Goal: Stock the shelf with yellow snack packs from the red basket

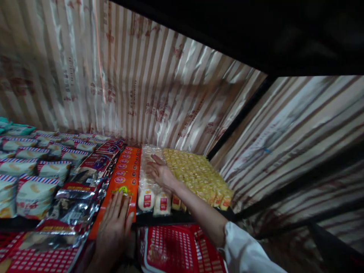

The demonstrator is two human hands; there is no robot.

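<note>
My left hand (115, 223) lies flat on the lower part of an orange packet strip (123, 170), its fingers stretched out. Over the clear-wrapped white packets (146, 199) just right of that strip, my right hand (162, 174) is spread with its palm down, and its fingertips touch or hover over the plastic. To the right of this hand is a block of yellow wrapped packets (196, 176). Dark foil packets (85, 178) overlap one another left of the orange strip. Neither hand holds anything that I can see.
White packets with striped tops (36, 193) fill the shelf's left side, with teal packets (19, 129) behind. Below the shelf edge are red baskets (170, 246) and another red basket (42, 259) at lower left. Striped sheeting (127, 76) hangs behind; a dark beam crosses the top right.
</note>
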